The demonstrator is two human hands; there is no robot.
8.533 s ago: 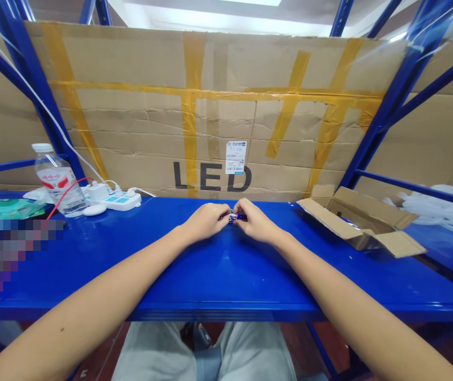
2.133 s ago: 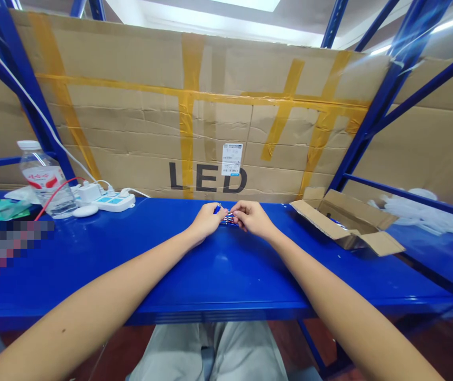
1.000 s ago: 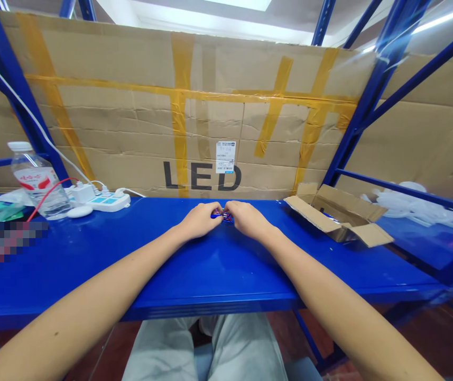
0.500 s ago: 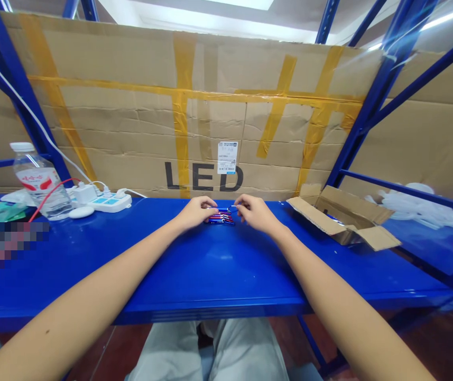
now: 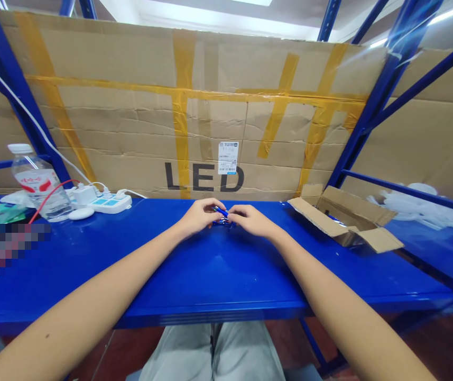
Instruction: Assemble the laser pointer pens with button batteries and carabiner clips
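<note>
Near the back of the blue table, a slim blue pen (image 5: 222, 211) is pinched between my two hands and lies at a slant. My left hand (image 5: 202, 217) has its thumb and fingers closed on the pen's left part. At its right end, my right hand (image 5: 249, 218) grips with bent fingers. Just under them, several shiny pens (image 5: 222, 222) rest on the table, mostly hidden by my fingers and the held pen.
An open cardboard box (image 5: 345, 219) with some shiny items stands at the right. At the left are a water bottle (image 5: 39, 182), a power strip (image 5: 111, 202) with cables and a white oval object (image 5: 81, 213). A large cardboard panel (image 5: 139, 132) rises behind the blue table (image 5: 218, 275).
My hands have come closer together over the row of pens. A blue pen is now raised between them, and the pens below are more covered than before.
</note>
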